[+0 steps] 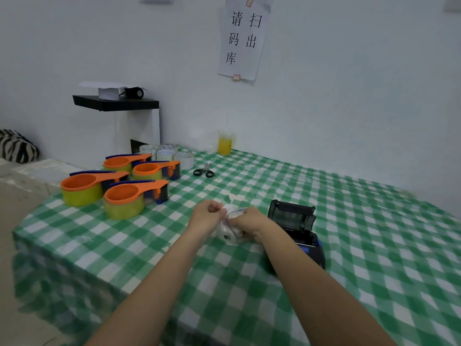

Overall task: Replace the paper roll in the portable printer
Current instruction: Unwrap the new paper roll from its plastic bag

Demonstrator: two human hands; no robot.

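A black portable printer (296, 233) sits on the green checked tablecloth (374, 233) with its lid standing open toward the wall. Just left of it, a white paper roll (228, 234) lies inside a clear plastic bag (233, 214), its core hole facing me. My left hand (207, 216) pinches the bag's top edge from the left. My right hand (249, 222) grips the same bag from the right, close to the printer's front. Both hands hold the bag just above the cloth.
Several orange tape dispensers (124, 186) with yellow-green rolls stand at the left. Behind them are rolls of clear tape (172, 154), black-handled scissors (204, 171) and a cup of orange drink (225, 143). A black shelf (117, 104) juts from the wall.
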